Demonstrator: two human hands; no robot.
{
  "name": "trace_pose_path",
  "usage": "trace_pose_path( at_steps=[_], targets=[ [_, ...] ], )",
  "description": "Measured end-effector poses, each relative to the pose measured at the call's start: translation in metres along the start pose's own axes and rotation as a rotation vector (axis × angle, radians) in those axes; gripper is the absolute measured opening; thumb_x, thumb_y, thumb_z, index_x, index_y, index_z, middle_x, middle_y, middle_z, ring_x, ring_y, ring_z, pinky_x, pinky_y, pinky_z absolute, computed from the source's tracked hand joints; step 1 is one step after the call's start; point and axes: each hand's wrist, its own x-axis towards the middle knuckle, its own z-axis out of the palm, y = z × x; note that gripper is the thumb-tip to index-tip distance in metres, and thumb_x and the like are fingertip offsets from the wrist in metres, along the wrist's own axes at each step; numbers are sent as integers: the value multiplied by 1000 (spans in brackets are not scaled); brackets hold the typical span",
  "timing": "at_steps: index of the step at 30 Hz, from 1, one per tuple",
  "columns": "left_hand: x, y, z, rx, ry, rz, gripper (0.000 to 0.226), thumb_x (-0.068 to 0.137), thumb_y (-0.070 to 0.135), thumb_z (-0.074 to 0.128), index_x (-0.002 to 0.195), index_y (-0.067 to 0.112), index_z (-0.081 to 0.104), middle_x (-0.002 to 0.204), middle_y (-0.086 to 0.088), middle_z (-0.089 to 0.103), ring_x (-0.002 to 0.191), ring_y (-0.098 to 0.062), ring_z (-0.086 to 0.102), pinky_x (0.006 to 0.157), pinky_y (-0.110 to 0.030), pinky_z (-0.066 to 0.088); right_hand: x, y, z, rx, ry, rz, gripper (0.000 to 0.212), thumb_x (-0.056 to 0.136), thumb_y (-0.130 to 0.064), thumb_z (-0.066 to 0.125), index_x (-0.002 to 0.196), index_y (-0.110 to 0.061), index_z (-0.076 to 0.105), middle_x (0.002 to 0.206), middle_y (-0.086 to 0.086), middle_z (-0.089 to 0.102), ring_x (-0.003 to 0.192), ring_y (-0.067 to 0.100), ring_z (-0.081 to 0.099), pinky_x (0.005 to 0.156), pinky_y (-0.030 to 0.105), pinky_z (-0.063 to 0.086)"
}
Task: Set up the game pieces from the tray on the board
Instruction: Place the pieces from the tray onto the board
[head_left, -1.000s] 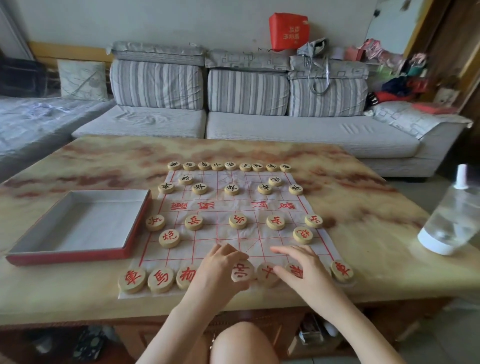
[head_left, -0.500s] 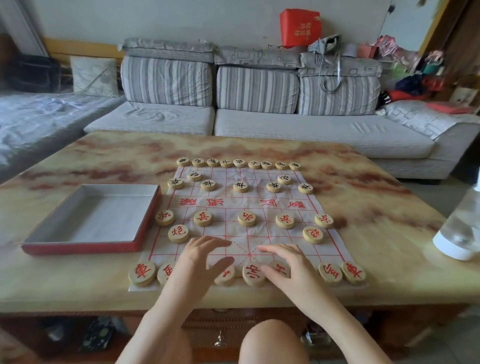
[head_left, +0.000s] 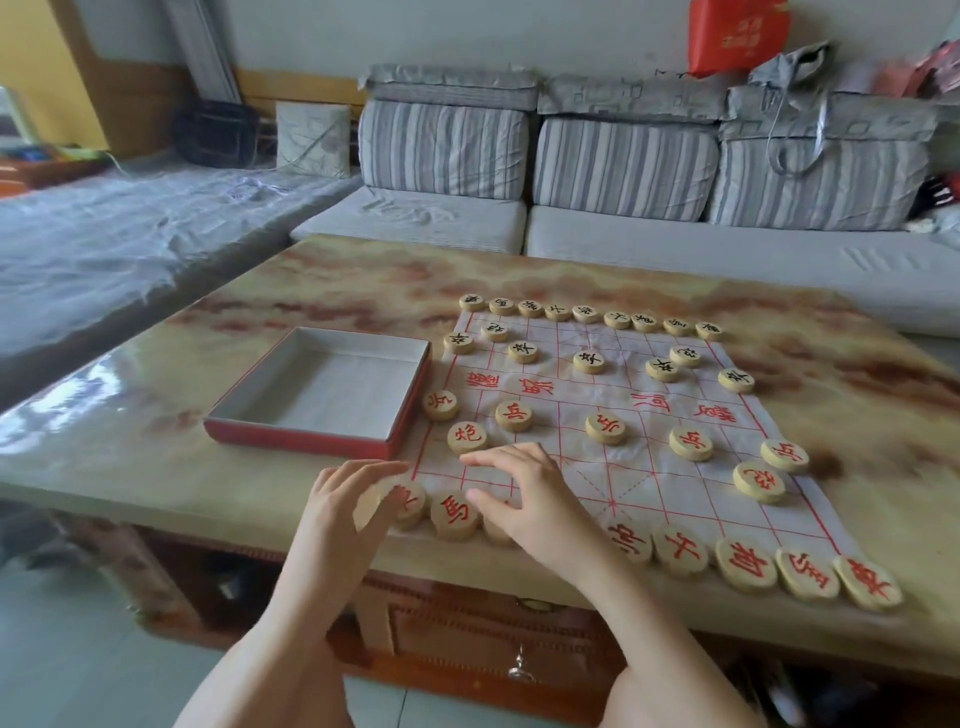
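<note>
A white cloth board (head_left: 649, 470) with a red grid lies on the marbled table (head_left: 130, 441). Black-lettered wooden discs (head_left: 589, 361) fill its far side and red-lettered discs (head_left: 605, 428) stand on the near half. The near row runs from a corner disc (head_left: 413, 501) and a horse disc (head_left: 454, 515) to the right-end disc (head_left: 867, 582). My left hand (head_left: 345, 512) curls its fingers around the corner disc. Beside it, my right hand (head_left: 527, 501) is spread flat over the row just right of the horse disc, hiding what lies under the palm. The red-walled tray (head_left: 301, 442) is empty.
The tray sits directly left of the board, touching its edge. A grey striped sofa (head_left: 623, 171) runs behind the table and a covered bench (head_left: 104, 249) stands to the left. My knees and a drawer front (head_left: 519, 665) are below the table's near edge.
Both hands have slid left along the near row, from its middle to the left corner. The view has turned left, and the bottle at the right has left the frame.
</note>
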Motion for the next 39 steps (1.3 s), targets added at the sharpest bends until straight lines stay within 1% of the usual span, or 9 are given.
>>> trace_pose_path(
  at_steps=[3, 7, 11, 18, 24, 30, 33, 37, 39],
  targets=[
    [-2, -2, 0, -2, -19, -17, 24, 79, 31, 66, 102, 37, 64, 105, 26, 56, 106, -2, 43, 85, -14, 35, 6, 0, 8, -18, 4, -5, 37, 88, -35, 58, 124, -33, 53, 117, -19, 41, 127, 4, 34, 105, 21, 26],
    [-5, -5, 5, 19, -45, -12, 44, 64, 27, 80, 104, 31, 65, 108, 17, 58, 103, -8, 46, 83, -12, 35, -2, 3, 14, -95, -39, -27, 42, 87, -40, 57, 128, -36, 49, 113, -24, 33, 123, -1, 30, 99, 17, 24],
    [-3, -8, 4, 32, -19, 10, 48, 61, 34, 81, 106, 33, 63, 108, 22, 54, 104, -1, 42, 83, -8, 34, -4, 4, 16, -112, -32, -25, 49, 84, -43, 60, 130, -40, 45, 119, -19, 29, 121, 0, 30, 99, 18, 25],
    [0, -13, 4, 25, -60, -108, 57, 58, 45, 77, 112, 34, 60, 110, 18, 53, 108, -8, 46, 87, -31, 46, -4, 5, 20, -168, -80, -22, 55, 82, -39, 63, 133, -39, 41, 129, -11, 31, 125, 8, 28, 97, 20, 26],
    [1, -12, 2, 4, -90, -128, 49, 62, 37, 79, 108, 31, 62, 103, 17, 56, 100, -6, 49, 81, -25, 43, -2, 3, 21, -214, -42, -61, 54, 83, -37, 63, 133, -29, 45, 95, -32, 29, 116, 3, 23, 99, 19, 21],
    [-3, -12, 0, 8, -135, -82, 46, 70, 21, 75, 112, 33, 60, 104, 18, 59, 106, -7, 49, 82, -17, 35, 0, 4, 29, -350, 54, -92, 58, 78, -52, 62, 129, -28, 50, 117, -13, 53, 109, 8, 28, 96, 26, 25],
    [-4, -10, -2, 2, -166, -77, 47, 73, 19, 73, 115, 33, 58, 109, 18, 58, 109, -10, 49, 89, -26, 40, 0, 5, 30, -357, 60, -94, 56, 78, -53, 62, 128, -28, 51, 116, -13, 53, 107, 7, 27, 93, 25, 23],
    [-3, -10, -4, 17, -181, -73, 59, 63, 51, 64, 119, 37, 53, 109, 21, 54, 112, -11, 48, 98, -41, 40, -1, 6, 31, -370, 57, -93, 62, 77, -57, 60, 130, -28, 48, 121, -14, 52, 112, 9, 31, 89, 23, 19],
    [-3, -10, -3, 9, -187, -78, 61, 64, 49, 71, 120, 38, 52, 112, 20, 54, 113, -11, 47, 98, -42, 40, -2, 7, 30, -375, 59, -93, 66, 76, -59, 60, 133, -29, 46, 123, -15, 50, 112, 8, 30, 89, 24, 20]
  ],
)
